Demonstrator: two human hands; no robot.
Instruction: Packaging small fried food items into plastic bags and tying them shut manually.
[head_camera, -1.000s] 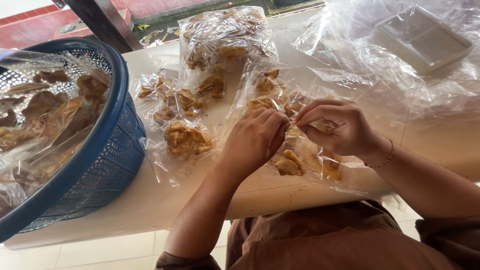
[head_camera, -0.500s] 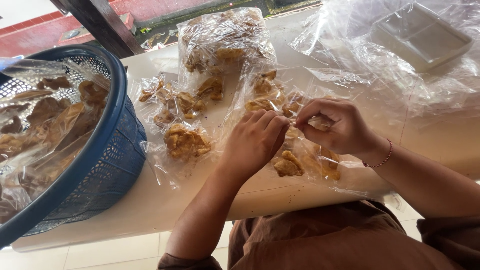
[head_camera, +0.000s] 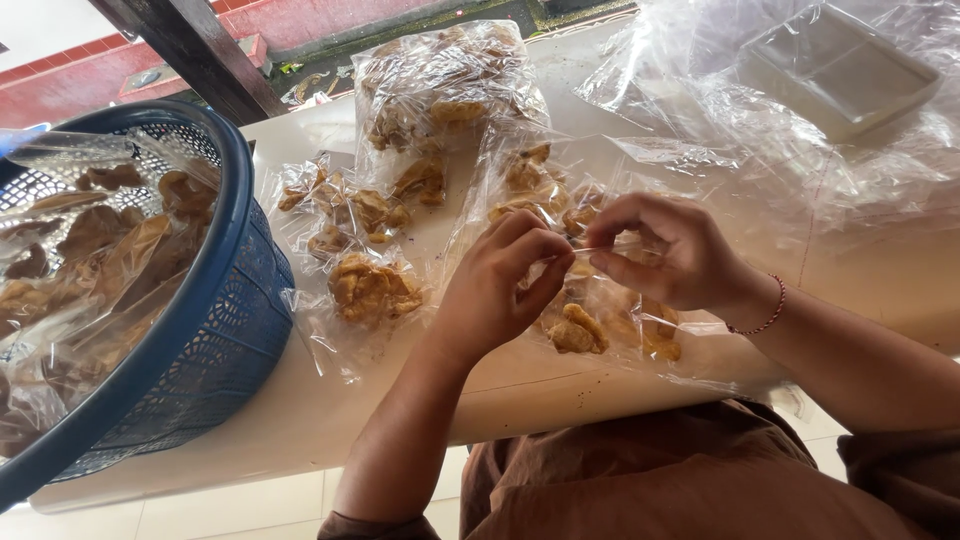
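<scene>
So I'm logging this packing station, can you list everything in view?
basket: one, blue, left, lined with clear plastic holding brown crackers
small cracker bags: several, clear, golden-brown contents, table middle
large cracker bag: one, clear, far middle
bag being handled: one, clear, under both hands
tray: one, pale, top right under loose plastic
table: one, cream
bracelet: one, red, right wrist
left hand: pinch grip
right hand: pinch grip

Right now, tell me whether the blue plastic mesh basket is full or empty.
Full: the blue plastic mesh basket holds clear bags of brown fried snacks up to its rim.
</scene>
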